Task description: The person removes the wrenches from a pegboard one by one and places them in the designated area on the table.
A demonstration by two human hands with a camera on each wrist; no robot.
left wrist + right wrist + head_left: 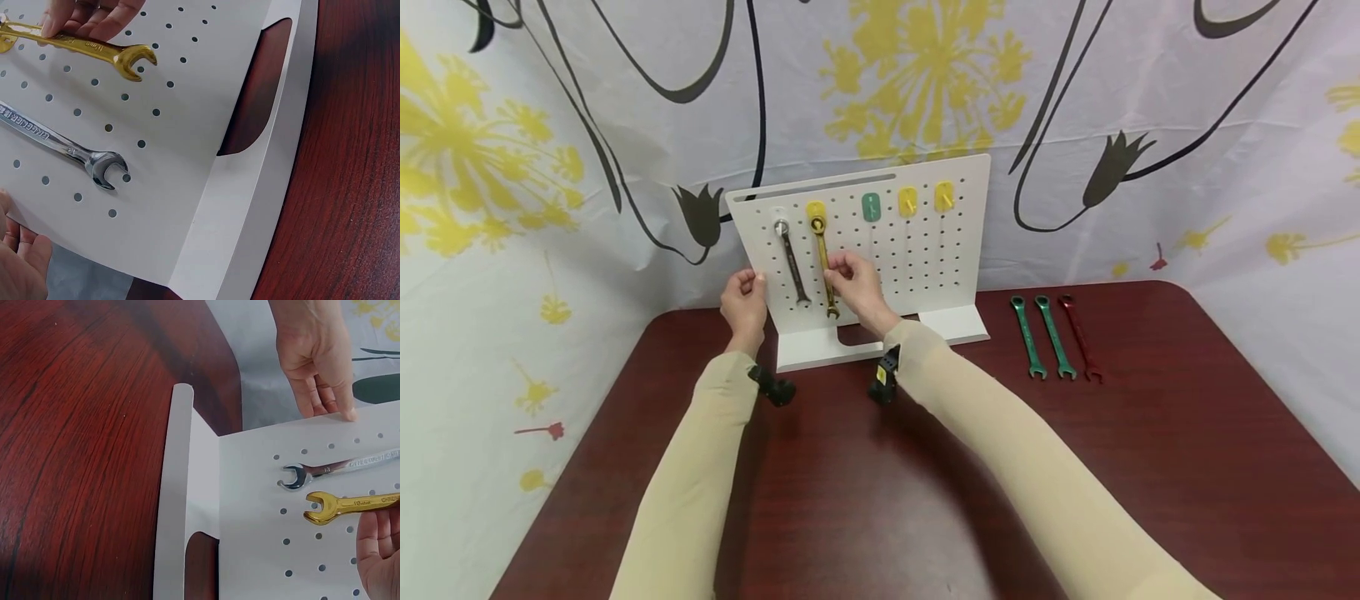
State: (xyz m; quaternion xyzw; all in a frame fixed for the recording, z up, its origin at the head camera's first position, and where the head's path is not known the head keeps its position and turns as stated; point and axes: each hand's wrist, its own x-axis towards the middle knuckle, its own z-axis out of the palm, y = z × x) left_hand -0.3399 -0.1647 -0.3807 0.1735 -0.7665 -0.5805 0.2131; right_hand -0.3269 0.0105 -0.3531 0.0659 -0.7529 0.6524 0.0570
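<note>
A white pegboard (917,250) stands on the table, and my left hand (745,307) pinches its left edge between thumb and fingers. From the yellow hook at the second place hangs a gold wrench (822,258); my right hand (856,287) holds its shaft between thumb and fingers. In the left wrist view the gold wrench's open end (131,61) points toward the board's foot. A silver wrench (793,262) hangs to the left of it on a pale hook, untouched. The right wrist view shows the left thumb (350,415) on the front of the board's edge.
On the board's right half are a green hook (871,207) and two yellow hooks, one beside it (907,202). Right of the board, two green wrenches and a red wrench (1079,337) lie on the dark red table (865,483). A patterned cloth (1075,83) hangs behind.
</note>
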